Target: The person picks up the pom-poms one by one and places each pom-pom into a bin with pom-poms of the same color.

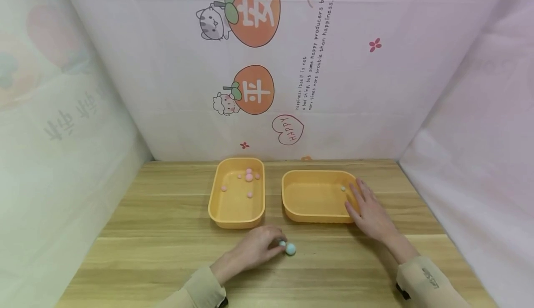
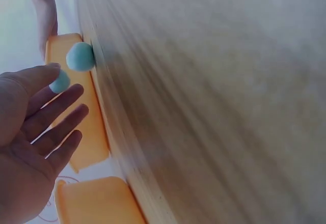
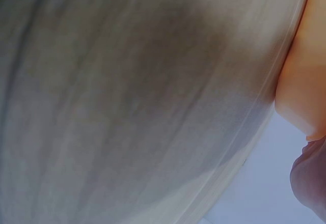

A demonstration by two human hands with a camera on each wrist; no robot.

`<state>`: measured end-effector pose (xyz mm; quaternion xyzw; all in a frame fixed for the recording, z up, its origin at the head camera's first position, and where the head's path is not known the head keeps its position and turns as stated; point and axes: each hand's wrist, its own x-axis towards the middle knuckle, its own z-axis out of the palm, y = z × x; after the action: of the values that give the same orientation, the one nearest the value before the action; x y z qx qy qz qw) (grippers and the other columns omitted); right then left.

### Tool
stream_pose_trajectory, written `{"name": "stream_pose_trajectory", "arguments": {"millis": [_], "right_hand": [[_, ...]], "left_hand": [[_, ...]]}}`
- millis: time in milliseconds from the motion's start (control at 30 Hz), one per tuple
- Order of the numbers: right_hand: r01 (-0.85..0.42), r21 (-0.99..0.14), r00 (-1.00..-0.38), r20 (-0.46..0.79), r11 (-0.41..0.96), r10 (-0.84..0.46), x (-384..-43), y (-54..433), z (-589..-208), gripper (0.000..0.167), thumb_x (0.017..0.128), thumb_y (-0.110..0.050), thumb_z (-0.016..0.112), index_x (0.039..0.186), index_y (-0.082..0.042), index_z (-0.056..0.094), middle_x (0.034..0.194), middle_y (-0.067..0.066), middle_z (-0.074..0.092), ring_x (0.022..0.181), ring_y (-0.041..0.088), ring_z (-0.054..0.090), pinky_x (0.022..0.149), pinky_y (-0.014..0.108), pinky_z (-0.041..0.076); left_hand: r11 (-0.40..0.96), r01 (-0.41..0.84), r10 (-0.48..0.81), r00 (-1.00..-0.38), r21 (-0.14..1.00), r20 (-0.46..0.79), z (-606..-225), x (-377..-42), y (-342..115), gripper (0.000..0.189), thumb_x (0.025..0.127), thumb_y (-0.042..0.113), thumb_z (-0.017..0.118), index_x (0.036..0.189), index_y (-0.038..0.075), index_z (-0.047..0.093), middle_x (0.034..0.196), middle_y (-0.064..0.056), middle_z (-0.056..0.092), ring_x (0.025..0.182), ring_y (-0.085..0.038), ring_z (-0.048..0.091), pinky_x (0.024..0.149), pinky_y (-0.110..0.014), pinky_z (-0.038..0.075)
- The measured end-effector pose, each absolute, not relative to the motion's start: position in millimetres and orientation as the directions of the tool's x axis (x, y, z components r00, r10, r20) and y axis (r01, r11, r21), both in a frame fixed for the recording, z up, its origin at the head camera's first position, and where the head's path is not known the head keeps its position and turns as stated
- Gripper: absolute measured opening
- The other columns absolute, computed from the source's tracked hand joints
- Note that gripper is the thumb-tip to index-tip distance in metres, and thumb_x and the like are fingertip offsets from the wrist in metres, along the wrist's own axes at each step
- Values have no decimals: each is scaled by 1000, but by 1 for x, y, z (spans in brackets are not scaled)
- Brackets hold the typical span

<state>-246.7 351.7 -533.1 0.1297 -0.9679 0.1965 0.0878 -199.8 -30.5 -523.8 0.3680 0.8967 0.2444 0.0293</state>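
Note:
Near the front of the table, my left hand (image 1: 259,248) pinches a small mint-green ball (image 2: 60,82) between thumb and forefinger, its other fingers spread. Just beside that ball, a larger mint-green ball (image 1: 290,249) rests on the wood. My right hand (image 1: 372,214) lies over the right end of a yellow-orange tray (image 1: 317,218), fingers spread and fairly straight across its rim. One small pale green ball (image 1: 343,188) sits inside this tray near those fingers. In the right wrist view only part of the right hand (image 3: 309,180) shows, against the tray.
A second yellow-orange tray (image 1: 237,224) stands to the left, lengthwise, with several pink balls (image 1: 249,177) of different sizes in it. A printed white cloth (image 1: 346,127) hangs behind the wooden table (image 1: 167,252), and white cloth walls stand on both sides.

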Motion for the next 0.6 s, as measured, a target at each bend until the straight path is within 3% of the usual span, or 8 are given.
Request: {"name": "stream_pose_trajectory", "arguments": {"millis": [600], "right_hand": [[-299, -352, -946, 227, 887, -229, -247, 351, -533, 74, 117, -39, 46, 171, 6, 26, 181, 34, 12, 165, 60, 18, 135, 73, 20]], "left_hand": [[573, 708, 688, -690, 413, 227, -519, -193, -28, 13, 108, 26, 72, 113, 16, 79, 110, 5, 80, 104, -5, 72, 95, -22, 61]]}}
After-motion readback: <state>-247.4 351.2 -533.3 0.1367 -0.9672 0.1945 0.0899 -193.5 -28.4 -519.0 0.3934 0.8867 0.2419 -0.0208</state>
